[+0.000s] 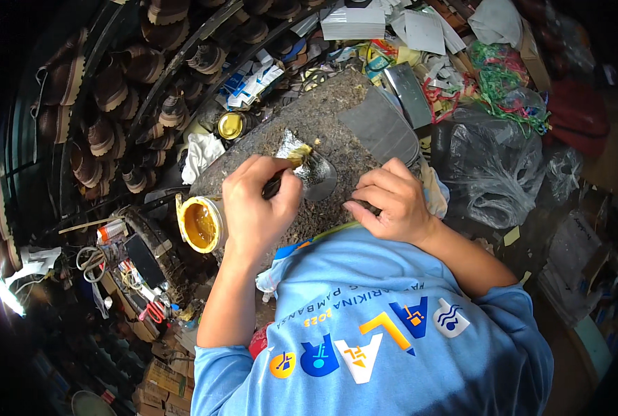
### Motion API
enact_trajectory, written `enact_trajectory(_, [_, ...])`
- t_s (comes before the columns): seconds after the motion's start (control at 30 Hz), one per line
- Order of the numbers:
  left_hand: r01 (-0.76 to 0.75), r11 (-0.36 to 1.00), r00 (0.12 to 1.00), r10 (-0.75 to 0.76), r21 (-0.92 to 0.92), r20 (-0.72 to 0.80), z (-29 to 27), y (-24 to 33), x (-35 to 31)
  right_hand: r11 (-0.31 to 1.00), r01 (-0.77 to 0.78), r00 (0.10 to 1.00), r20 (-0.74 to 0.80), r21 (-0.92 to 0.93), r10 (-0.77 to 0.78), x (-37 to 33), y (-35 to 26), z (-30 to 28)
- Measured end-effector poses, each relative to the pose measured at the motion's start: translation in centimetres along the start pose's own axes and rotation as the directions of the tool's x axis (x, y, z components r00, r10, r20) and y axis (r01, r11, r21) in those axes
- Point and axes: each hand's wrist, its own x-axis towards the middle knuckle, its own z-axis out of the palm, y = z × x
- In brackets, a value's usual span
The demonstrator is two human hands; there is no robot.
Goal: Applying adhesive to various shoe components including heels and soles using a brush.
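Left hand at work on a glossy, wet-looking dark piece, on a crusted work surface.
Its fingers are pinched together on a yellowish brush (so it seems; the handle is hidden), with the piece at its two o'clock and an open jar of amber paste at eight. The right hand curls nearby, the piece at its ten o'clock and a grey sheet at twelve; whether it grips anything, I cannot tell.
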Motion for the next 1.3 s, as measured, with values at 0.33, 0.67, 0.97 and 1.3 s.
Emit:
enact_trajectory(0.33, [0.027, 0.998, 0.99, -0.019, -0.055, 0.142, -0.4, 0.8, -1.1, 0.999, -0.039, 0.999, -0.024, -0.021, 0.038, -0.8, 0.1, -0.5])
enact_trajectory(0.67, [-0.068, 0.996, 0.968, 0.078, -0.048, 0.239, -0.5, 0.6, -1.4, 0.997, -0.055, 0.998, -0.009, -0.051, 0.055, -1.1, -0.2, -0.6])
enact_trajectory(0.97, [0.068, 0.989, 0.993, -0.055, -0.135, 0.104, -0.7, -0.9, -2.6, 0.998, -0.063, 0.998, -0.025, -0.028, 0.063, -1.2, -0.2, -0.8])
enact_trajectory(1.3, [-0.071, 0.992, 0.941, 0.101, -0.103, 0.323, -2.0, -2.1, -2.3, 0.995, -0.089, 0.996, -0.014, -0.036, 0.088, -0.5, -0.7, -0.7])
